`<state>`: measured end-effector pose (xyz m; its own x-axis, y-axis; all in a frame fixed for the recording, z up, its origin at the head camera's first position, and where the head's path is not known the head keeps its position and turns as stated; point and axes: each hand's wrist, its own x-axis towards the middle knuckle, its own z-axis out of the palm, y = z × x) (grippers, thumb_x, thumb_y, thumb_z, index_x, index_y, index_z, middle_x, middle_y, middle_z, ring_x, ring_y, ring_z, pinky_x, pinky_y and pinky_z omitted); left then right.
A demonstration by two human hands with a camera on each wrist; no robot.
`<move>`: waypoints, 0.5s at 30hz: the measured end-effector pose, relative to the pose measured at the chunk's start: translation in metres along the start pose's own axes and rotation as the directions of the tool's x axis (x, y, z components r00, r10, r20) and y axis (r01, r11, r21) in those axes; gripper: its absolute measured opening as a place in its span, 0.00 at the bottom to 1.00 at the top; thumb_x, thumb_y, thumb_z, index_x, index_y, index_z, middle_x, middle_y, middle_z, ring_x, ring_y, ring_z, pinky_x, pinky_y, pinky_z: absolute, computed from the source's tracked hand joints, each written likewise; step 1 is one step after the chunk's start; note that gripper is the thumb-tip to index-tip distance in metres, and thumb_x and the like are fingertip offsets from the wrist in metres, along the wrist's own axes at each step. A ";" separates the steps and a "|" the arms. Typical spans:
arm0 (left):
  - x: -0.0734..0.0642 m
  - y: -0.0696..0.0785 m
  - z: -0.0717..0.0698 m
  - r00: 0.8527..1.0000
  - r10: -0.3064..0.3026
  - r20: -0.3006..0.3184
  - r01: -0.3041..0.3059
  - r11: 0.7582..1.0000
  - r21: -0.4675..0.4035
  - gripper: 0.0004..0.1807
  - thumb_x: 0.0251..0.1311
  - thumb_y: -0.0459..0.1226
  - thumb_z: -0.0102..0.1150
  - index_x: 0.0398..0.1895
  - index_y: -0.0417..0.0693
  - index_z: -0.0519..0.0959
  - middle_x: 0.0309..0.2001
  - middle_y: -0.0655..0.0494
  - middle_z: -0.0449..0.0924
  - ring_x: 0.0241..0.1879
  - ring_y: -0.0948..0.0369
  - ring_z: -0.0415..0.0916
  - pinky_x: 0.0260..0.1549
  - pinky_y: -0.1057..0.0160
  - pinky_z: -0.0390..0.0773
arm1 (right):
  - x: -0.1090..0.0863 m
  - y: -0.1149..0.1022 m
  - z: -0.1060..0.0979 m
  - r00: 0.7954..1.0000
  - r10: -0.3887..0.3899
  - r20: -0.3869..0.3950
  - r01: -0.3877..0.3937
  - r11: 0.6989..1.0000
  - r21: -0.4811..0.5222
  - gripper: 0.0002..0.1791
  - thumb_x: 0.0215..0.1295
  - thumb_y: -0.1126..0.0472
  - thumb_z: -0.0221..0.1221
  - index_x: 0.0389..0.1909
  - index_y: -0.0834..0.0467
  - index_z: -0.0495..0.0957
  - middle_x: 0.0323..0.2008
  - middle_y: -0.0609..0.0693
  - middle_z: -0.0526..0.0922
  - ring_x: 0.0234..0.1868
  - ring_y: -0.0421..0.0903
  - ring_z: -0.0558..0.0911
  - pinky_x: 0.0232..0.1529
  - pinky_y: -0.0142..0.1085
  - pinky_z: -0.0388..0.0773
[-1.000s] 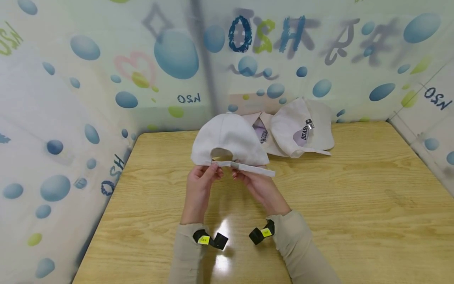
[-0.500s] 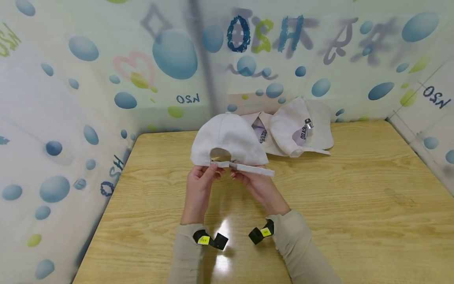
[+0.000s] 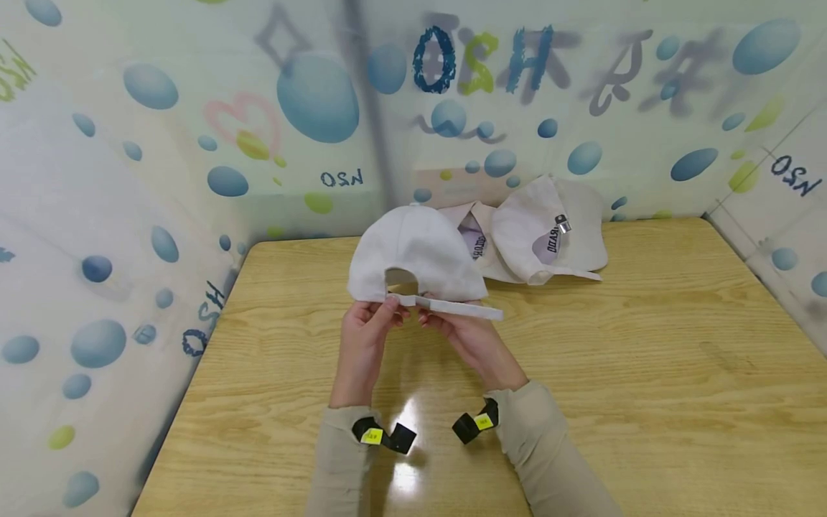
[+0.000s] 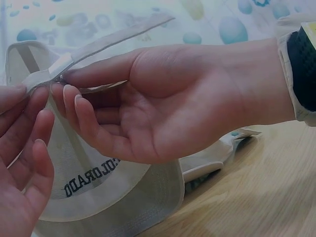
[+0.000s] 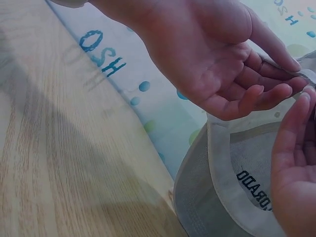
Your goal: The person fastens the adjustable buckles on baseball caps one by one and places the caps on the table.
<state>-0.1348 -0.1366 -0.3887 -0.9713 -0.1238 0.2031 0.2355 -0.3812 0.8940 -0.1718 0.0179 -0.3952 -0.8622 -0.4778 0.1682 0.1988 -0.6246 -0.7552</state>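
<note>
both hands (image 3: 364,336) curled, pinching strap (image 3: 464,309) of wht cap (image 3: 416,240); other caps (image 3: 525,233) on tbl (image 3: 646,359).

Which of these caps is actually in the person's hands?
The leftmost white cap: the left hand and right hand pinch its strap, while the other caps lie farther back.

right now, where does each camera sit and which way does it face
Head: worn on the head, looks forward and down at the white cap, table and wall; shows the left hand, right hand and both sleeves.
Left wrist: worn there, faces the cap's strap and inside; right hand large mid-picture, left hand at left edge.
Right wrist: worn there, faces the cap's inside; left hand across the top, right hand lower right.
Shared: both wrist views show dark lettering inside the cap.
</note>
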 end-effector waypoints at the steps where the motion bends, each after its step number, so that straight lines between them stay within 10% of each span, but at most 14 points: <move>1: 0.000 0.000 0.000 1.000 -0.001 0.001 0.001 1.000 0.004 0.03 0.58 0.34 0.55 0.32 0.43 0.74 0.28 0.52 0.78 0.30 0.58 0.74 0.32 0.62 0.71 | 0.000 0.000 0.000 1.000 -0.001 -0.001 0.001 1.000 -0.003 0.12 0.50 0.57 0.64 0.34 0.59 0.78 0.30 0.50 0.78 0.30 0.42 0.77 0.34 0.30 0.75; 15: 0.001 -0.001 0.004 0.999 -0.010 -0.046 0.013 0.997 0.072 0.03 0.57 0.34 0.56 0.29 0.42 0.75 0.26 0.52 0.77 0.27 0.60 0.73 0.30 0.62 0.72 | 0.000 -0.001 0.002 1.000 -0.003 -0.018 0.003 1.000 0.007 0.12 0.50 0.56 0.65 0.33 0.59 0.77 0.30 0.51 0.79 0.28 0.42 0.78 0.32 0.30 0.75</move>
<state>-0.1365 -0.1328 -0.3875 -0.9710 -0.1621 0.1758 0.2198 -0.3162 0.9229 -0.1708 0.0168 -0.3932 -0.8712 -0.4644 0.1590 0.1994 -0.6308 -0.7499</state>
